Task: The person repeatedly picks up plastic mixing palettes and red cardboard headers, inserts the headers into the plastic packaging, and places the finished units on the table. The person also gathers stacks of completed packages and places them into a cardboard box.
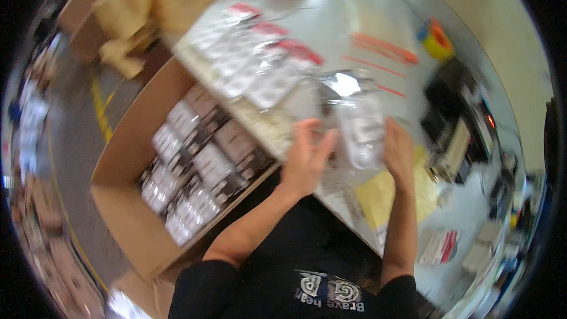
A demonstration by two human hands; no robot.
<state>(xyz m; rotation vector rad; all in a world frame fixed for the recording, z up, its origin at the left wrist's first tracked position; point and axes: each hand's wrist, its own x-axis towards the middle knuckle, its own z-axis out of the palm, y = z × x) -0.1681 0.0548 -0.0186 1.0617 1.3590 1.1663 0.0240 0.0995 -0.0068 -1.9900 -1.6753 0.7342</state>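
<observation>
The left hand [307, 158] was half open with nothing in its fingers, while the right hand [399, 149], curled, held the shiny pack [362, 131] at the left hand's two o'clock, likely to keep it steady.

Open from above into cardboard box [127, 218], walled on sides. Passable low over flat yellow paper [373, 198] near right hand [399, 150]. Blocked on table [325, 23] by white packs [269, 81] at upper left, by black machine [447, 82] at right. Plugged between left hand [307, 159] and right hand by clear pack [362, 130].
</observation>
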